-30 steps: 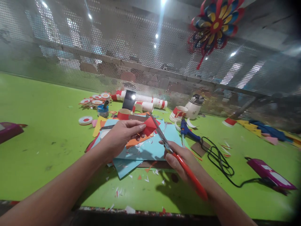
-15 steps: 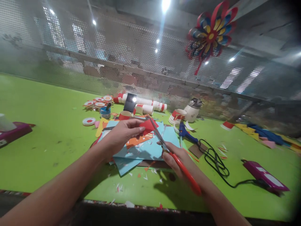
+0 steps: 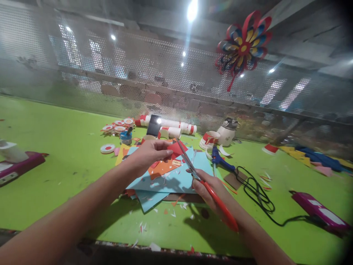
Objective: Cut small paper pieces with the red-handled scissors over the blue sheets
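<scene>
Between the thumb and fingers of my left hand (image 3: 153, 152) is a small piece of red paper (image 3: 178, 148). My right hand (image 3: 206, 184) is closed around the red handles of a pair of scissors (image 3: 190, 162), its blades pointing up and away, against the right side of the red paper. Whether the blades are parted is hard to make out. Beneath both hands lies a stack of light blue paper (image 3: 171, 184), with orange paper (image 3: 162, 167) and small scraps on top of it.
A blue glue gun (image 3: 222, 160) with a looped black cord lies to the right, near a purple power strip (image 3: 318, 209). Behind the paper are a dark phone (image 3: 153, 126), white-and-red paper tubes (image 3: 176, 124), a blue jar (image 3: 126, 137) and round paper discs (image 3: 119, 127).
The whole view has tilted slightly, so the table things sit a little lower. My left hand has shifted slightly on the red paper; the scissors stay beside it.
</scene>
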The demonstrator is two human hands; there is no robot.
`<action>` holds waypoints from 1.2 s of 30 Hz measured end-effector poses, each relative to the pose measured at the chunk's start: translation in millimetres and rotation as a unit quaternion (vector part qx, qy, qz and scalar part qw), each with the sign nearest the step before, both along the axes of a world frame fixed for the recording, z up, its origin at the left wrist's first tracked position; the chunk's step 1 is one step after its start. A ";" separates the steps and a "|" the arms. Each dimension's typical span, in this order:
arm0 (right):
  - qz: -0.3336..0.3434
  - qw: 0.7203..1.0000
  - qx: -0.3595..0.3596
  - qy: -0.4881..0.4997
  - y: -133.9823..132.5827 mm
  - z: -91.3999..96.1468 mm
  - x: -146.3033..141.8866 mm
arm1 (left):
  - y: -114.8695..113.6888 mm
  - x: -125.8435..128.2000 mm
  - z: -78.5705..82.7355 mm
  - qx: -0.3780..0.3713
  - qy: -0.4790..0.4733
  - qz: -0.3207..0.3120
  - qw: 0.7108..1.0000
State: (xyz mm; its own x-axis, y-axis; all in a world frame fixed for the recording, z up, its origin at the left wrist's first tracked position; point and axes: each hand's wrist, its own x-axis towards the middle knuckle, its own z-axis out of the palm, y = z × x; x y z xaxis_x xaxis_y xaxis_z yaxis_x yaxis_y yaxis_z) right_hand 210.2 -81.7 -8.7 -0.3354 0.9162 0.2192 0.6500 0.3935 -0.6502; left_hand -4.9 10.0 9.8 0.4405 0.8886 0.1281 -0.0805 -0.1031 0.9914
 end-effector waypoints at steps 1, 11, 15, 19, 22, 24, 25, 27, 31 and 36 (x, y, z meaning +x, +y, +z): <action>0.000 1.000 -0.002 0.000 -0.3 0.5 0.0 | 1.0 -0.1 -1.3 -0.006 -0.001 -0.001 1.000; 0.011 1.000 -0.007 0.000 1.0 -0.8 -0.5 | 2.7 -11.6 -18.4 -0.029 -0.044 -0.027 0.998; 0.013 1.000 -0.004 -0.005 1.5 -1.5 -0.2 | 2.2 -13.3 -18.2 -0.044 -0.064 -0.040 0.996; 0.009 1.000 -0.007 -0.011 1.9 -1.5 -1.6 | 0.9 -12.5 -17.7 -0.070 -0.078 -0.038 0.994; -0.012 1.000 0.001 -0.023 1.3 -3.6 -3.3 | 0.1 -12.4 -17.6 -0.059 -0.066 -0.024 0.996; -0.030 0.999 0.008 -0.040 0.3 -5.2 -4.0 | 0.1 -12.9 -17.5 -0.048 -0.055 -0.015 0.997; -0.036 0.998 0.010 -0.049 -0.3 -5.8 -4.3 | 0.2 -13.3 -17.4 -0.043 -0.049 -0.012 0.998; -0.043 0.997 0.010 -0.059 -1.4 -6.5 -4.7 | 0.9 -14.0 -17.4 -0.033 -0.039 -0.012 0.999; -0.069 0.993 0.019 -0.089 -2.6 -6.7 -5.8 | 0.9 -15.2 -16.9 -0.009 -0.017 -0.010 1.000; -0.090 0.986 0.045 -0.131 -2.0 -8.1 -6.0 | -4.8 -13.3 -10.2 0.020 0.012 0.040 0.999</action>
State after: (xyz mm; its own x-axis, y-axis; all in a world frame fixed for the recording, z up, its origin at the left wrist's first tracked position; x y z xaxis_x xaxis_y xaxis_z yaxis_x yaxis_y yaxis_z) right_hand 204.1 -83.8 -16.8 -0.2241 0.9469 0.2304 0.8558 0.3043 -0.4182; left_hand -18.2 5.2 -0.4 0.3721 0.9152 0.1546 -0.0468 -0.1479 0.9879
